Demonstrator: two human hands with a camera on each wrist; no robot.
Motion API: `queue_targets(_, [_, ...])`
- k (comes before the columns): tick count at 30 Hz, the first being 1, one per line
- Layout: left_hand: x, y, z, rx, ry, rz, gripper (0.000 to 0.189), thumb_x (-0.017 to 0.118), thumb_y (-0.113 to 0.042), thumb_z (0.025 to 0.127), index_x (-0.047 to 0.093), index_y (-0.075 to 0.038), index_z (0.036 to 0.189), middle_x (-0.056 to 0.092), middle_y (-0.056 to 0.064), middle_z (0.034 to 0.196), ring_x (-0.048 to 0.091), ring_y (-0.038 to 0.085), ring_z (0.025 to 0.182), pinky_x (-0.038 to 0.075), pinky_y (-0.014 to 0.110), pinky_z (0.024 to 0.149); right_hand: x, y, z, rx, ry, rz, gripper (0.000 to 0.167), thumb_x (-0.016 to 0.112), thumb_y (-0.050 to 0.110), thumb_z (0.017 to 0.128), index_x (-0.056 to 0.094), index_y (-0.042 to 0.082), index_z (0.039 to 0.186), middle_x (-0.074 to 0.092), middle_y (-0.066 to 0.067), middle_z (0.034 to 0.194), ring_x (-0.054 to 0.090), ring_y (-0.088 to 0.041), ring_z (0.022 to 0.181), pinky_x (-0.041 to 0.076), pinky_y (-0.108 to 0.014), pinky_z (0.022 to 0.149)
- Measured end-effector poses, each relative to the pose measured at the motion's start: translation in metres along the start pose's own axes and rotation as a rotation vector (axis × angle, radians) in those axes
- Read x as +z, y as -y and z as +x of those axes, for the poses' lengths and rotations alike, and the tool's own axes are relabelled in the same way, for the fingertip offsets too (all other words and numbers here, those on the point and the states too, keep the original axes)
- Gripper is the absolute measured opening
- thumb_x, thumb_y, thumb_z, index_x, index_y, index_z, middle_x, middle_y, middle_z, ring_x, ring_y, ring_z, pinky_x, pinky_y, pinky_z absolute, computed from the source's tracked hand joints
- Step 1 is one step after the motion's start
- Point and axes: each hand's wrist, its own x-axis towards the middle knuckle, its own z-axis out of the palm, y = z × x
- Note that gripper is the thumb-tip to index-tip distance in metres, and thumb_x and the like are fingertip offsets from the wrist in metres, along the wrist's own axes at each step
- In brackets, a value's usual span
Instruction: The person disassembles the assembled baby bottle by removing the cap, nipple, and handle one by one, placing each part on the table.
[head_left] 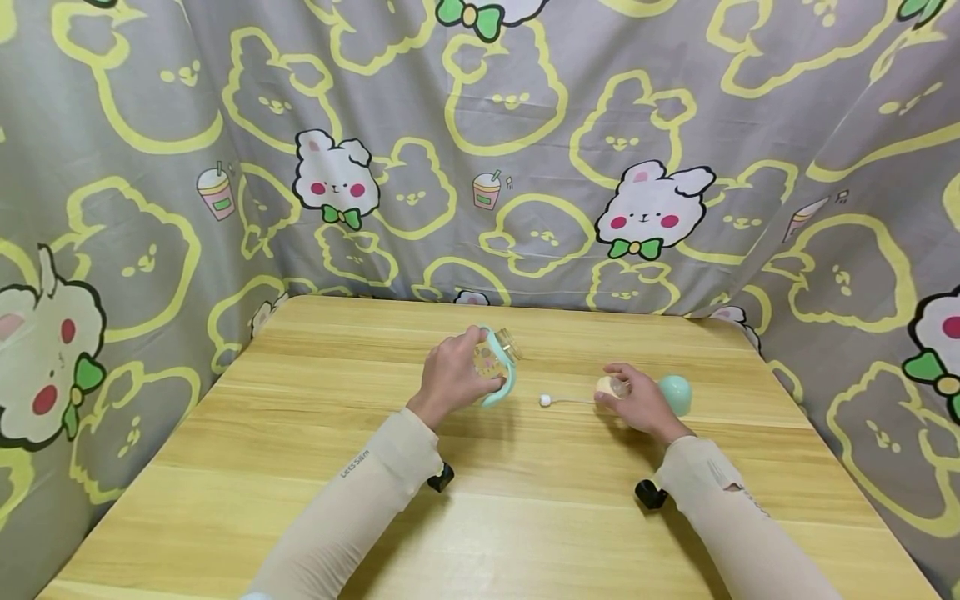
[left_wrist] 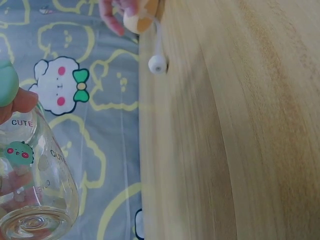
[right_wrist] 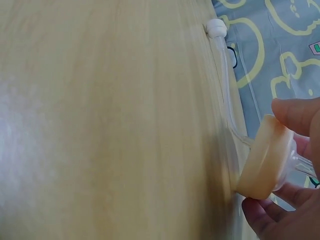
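Note:
My left hand [head_left: 453, 373] grips a clear baby bottle [left_wrist: 42, 170] by its mint green handle ring [head_left: 504, 387], above the table. The bottle tilts with its uncapped neck [head_left: 507, 343] up and to the right. Printed words and a green cartoon face show on its wall. Between thumb and fingers, my right hand [head_left: 643, 405] holds a peach-coloured nipple collar [right_wrist: 265, 159] on its side, low over the wood. A clear nipple points back toward the palm. From the collar's other side runs a thin straw [right_wrist: 226, 87], ending in a white weight ball [right_wrist: 216, 28].
A mint green dome cap [head_left: 676, 394] stands on the wooden table [head_left: 337, 358], just right of and beyond my right hand. Patterned curtains [head_left: 525, 250] enclose the table's back and both sides. Small black wrist cameras [head_left: 651, 495] sit under my sleeves.

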Motion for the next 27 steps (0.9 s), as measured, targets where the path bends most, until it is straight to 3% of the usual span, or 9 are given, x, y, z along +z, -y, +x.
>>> queue_targets(18, [-0.0011,0.0,-0.0007,0.02,-0.026,0.0,0.062,0.088,-0.037,0.063,0.061,-0.007,0.109,0.067,0.004,0.078,0.057,0.018,0.063,0.046,0.034,0.057,-0.0028,-0.001,0.0018,0.014,-0.027,0.005,0.056,0.065,0.026,0.093,0.046,0.0,0.138,0.051,-0.029,0.126,0.052,-0.04,0.108,0.044,-0.051,0.087])
queue_targets(27, [-0.0009,0.0007,-0.0011,0.014,-0.026,0.001,0.061,0.088,-0.038,0.062,0.06,-0.009,0.108,0.067,0.003,0.078,0.057,0.018,0.063,0.046,0.034,0.057,-0.0073,0.0004,0.0,0.013,-0.013,0.01,0.059,0.063,0.032,0.095,0.043,0.0,0.14,0.047,-0.03,0.131,0.051,-0.041,0.112,0.045,-0.052,0.087])
